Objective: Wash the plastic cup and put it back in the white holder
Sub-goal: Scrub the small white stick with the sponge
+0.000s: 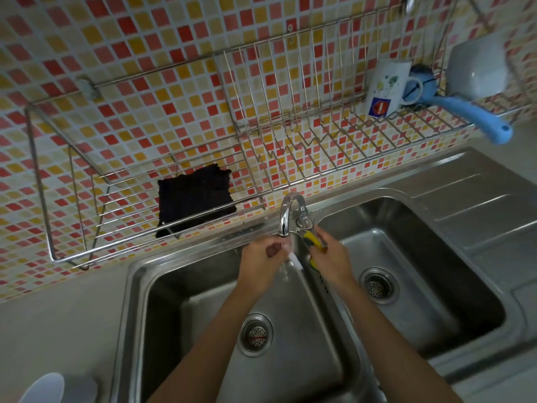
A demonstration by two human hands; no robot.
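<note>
1. The tiled wall (pixel 145 68) fills the frame from 9 to 1 o'clock, in red, orange and cream squares.
2. The steel double sink (pixel 436 205) spans 4 to 7 o'clock, set into the grey worktop (pixel 58 315).
3. A wire rack (pixel 290 126) hangs on the wall at 12 o'clock; a dark cloth (pixel 194 196) lies in its lower left basket, and a mug (pixel 386 88) and a blue-handled scoop (pixel 476 114) sit at 2 o'clock.
4. The tap (pixel 287 213) stands at centre, water running.
5. The left hand (pixel 261 260) is closed around the plastic cup (pixel 286 245), which is clear and mostly hidden, under the spout.
6. The right hand (pixel 331 257) grips a yellow sponge (pixel 312 242), just beside.
</note>
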